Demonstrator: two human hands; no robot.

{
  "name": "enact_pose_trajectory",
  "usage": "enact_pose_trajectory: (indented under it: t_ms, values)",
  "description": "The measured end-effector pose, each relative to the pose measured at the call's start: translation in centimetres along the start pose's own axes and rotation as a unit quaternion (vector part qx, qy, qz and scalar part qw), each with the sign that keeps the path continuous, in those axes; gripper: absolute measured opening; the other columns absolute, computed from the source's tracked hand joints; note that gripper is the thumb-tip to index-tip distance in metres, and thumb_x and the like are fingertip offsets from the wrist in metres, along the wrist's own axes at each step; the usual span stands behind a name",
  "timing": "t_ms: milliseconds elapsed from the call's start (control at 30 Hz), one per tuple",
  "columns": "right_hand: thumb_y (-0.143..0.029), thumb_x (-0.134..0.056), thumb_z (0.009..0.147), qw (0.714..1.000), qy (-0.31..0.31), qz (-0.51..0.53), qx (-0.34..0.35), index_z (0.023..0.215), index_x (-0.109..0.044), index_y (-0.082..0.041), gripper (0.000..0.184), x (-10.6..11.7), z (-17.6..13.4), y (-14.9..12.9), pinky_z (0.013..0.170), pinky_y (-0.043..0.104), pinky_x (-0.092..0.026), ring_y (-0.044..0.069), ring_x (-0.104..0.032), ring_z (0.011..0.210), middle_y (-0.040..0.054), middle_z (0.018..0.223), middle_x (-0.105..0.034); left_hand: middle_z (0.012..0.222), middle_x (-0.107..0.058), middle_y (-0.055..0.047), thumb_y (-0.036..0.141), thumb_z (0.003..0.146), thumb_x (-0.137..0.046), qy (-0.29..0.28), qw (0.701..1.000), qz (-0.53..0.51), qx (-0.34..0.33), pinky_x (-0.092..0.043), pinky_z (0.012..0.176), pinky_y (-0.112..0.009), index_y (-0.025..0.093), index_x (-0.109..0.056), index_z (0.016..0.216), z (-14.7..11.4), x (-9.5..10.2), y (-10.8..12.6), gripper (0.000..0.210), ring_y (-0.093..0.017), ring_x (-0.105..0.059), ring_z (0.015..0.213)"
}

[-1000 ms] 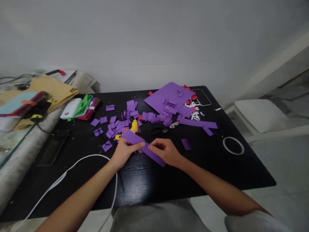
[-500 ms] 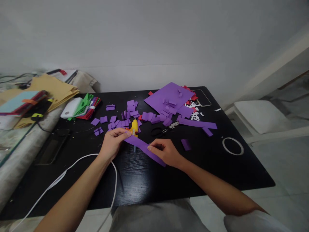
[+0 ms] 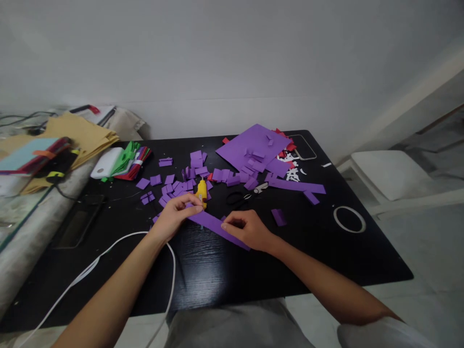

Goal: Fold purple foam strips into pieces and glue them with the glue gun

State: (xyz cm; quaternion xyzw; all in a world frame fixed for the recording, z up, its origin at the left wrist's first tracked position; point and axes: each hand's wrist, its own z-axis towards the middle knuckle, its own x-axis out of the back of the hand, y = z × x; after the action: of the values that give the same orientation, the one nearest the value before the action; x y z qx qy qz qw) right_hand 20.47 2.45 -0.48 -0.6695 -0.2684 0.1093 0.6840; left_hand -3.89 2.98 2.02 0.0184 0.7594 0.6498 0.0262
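A long purple paper strip [image 3: 210, 222] slants across the near middle of the table, held at both ends. My left hand [image 3: 174, 215] pinches its left part between thumb and fingers. Lower right, my right hand [image 3: 250, 228] grips the strip near its other end. Just behind the left fingertips lies a yellow glue gun [image 3: 201, 192], its lower part partly covered by the strip. Many small folded purple paper pieces [image 3: 181, 186] are scattered around and behind the glue gun. Scissors [image 3: 250, 195] lie beyond my right hand.
A large purple sheet [image 3: 250, 142] sits at the back with red and white scraps [image 3: 293, 170] beside it. Another purple strip [image 3: 297, 185] lies to its front. Coloured paper bundles [image 3: 132, 162] and envelopes [image 3: 79, 133] are at left. A white cable [image 3: 108, 247] crosses the near left.
My left hand has slid slightly right along the strip, and the strip looks straighter. More purple shows to the left, behind that hand. My right hand stays almost still.
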Motion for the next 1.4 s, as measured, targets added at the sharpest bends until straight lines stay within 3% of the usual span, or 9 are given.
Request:
enact_pose_trajectory:
  t_ms: [67, 133, 300, 500, 733, 967, 1167, 1267, 1400]
  values:
    - [-0.029, -0.068, 0.085, 0.999, -0.044, -0.018, 0.009, 0.079, -0.075, -0.015, 0.017, 0.4, 0.0, -0.2, 0.057, 0.022, -0.043, 0.012, -0.058, 0.061, 0.0004, 0.068, -0.069, 0.077, -0.072, -0.004, 0.031, 0.071, -0.083, -0.038, 0.995, 0.088, -0.021, -0.05, 0.067, -0.025, 0.017, -0.076, 0.076, -0.1, 0.6, 0.2, 0.017, -0.017, -0.065, 0.071]
    - [-0.028, -0.069, 0.085, 0.994, -0.1, -0.04, 0.018, 0.079, -0.076, -0.015, 0.016, 0.8, -0.1, -0.4, 0.057, 0.021, -0.042, 0.011, -0.057, 0.059, -0.0006, 0.066, -0.068, 0.073, -0.072, -0.004, 0.03, 0.076, -0.079, -0.118, 0.977, 0.173, -0.032, -0.048, 0.063, -0.025, 0.018, -0.078, 0.081, -0.4, 0.7, 0.5, 0.013, -0.016, -0.064, 0.066]
    - [-0.024, -0.068, 0.083, 0.983, -0.175, -0.058, 0.026, 0.079, -0.078, -0.016, 0.013, 1.3, -0.2, -0.6, 0.06, 0.021, -0.045, 0.012, -0.061, 0.061, -0.0001, 0.067, -0.07, 0.076, -0.073, -0.003, 0.019, 0.083, -0.066, -0.259, 0.921, 0.278, -0.085, -0.049, 0.064, -0.024, 0.02, -0.078, 0.085, -1.5, -0.9, 0.6, 0.012, -0.015, -0.065, 0.067]
    - [-0.02, -0.068, 0.083, 0.979, -0.187, -0.07, 0.03, 0.081, -0.078, -0.016, 0.011, 1.0, -0.2, -0.4, 0.06, 0.021, -0.046, 0.012, -0.063, 0.062, 0.0002, 0.068, -0.072, 0.078, -0.072, -0.001, 0.014, 0.082, -0.063, -0.295, 0.885, 0.342, -0.111, -0.045, 0.065, -0.023, 0.021, -0.076, 0.087, -2.1, -2.7, 0.5, 0.015, -0.014, -0.062, 0.067]
    - [-0.02, -0.067, 0.082, 0.978, -0.195, -0.073, 0.026, 0.08, -0.077, -0.014, 0.012, 1.2, -0.1, -0.5, 0.061, 0.021, -0.046, 0.012, -0.062, 0.063, 0.0003, 0.069, -0.071, 0.075, -0.068, 0.001, 0.009, 0.078, -0.061, -0.314, 0.872, 0.353, -0.128, -0.042, 0.065, -0.022, 0.019, -0.071, 0.081, -1.9, -2.6, 0.6, 0.015, -0.013, -0.059, 0.066]
    - [-0.029, -0.07, 0.083, 0.984, -0.169, -0.048, 0.022, 0.081, -0.077, -0.013, 0.017, 3.3, 0.5, -0.5, 0.064, 0.022, -0.046, 0.012, -0.06, 0.065, 0.0014, 0.072, -0.071, 0.077, -0.068, -0.001, 0.013, 0.078, -0.058, -0.29, 0.891, 0.342, -0.062, -0.046, 0.066, -0.022, 0.016, -0.068, 0.08, -0.8, 1.2, 1.6, 0.011, -0.013, -0.06, 0.069]
    - [-0.032, -0.072, 0.082, 0.99, -0.136, -0.036, -0.003, 0.077, -0.075, -0.013, 0.019, 4.5, 0.9, -0.4, 0.06, 0.022, -0.041, 0.011, -0.053, 0.063, -0.0001, 0.067, -0.065, 0.075, -0.067, -0.001, 0.027, 0.084, -0.063, -0.208, 0.923, 0.319, -0.052, -0.047, 0.068, -0.024, 0.016, -0.069, 0.08, -0.1, 4.5, 2.2, 0.013, -0.014, -0.06, 0.07]
    - [-0.034, -0.074, 0.081, 0.994, -0.11, -0.01, -0.02, 0.077, -0.075, -0.014, 0.02, 4.6, 1.0, -0.5, 0.06, 0.023, -0.041, 0.012, -0.054, 0.063, 0.0005, 0.069, -0.066, 0.078, -0.068, -0.002, 0.031, 0.085, -0.067, -0.124, 0.946, 0.29, -0.075, -0.048, 0.071, -0.026, 0.016, -0.069, 0.081, 0.1, 4.8, 1.9, 0.015, -0.016, -0.061, 0.074]
    - [-0.034, -0.074, 0.082, 0.998, -0.058, 0.016, -0.026, 0.076, -0.074, -0.014, 0.021, 4.3, 1.1, -0.7, 0.059, 0.023, -0.04, 0.011, -0.053, 0.063, 0.0003, 0.069, -0.066, 0.087, -0.07, -0.005, 0.04, 0.09, -0.065, -0.052, 0.972, 0.212, -0.092, -0.049, 0.067, -0.025, 0.016, -0.071, 0.101, 0.0, 2.8, 1.4, 0.027, -0.015, -0.06, 0.072]
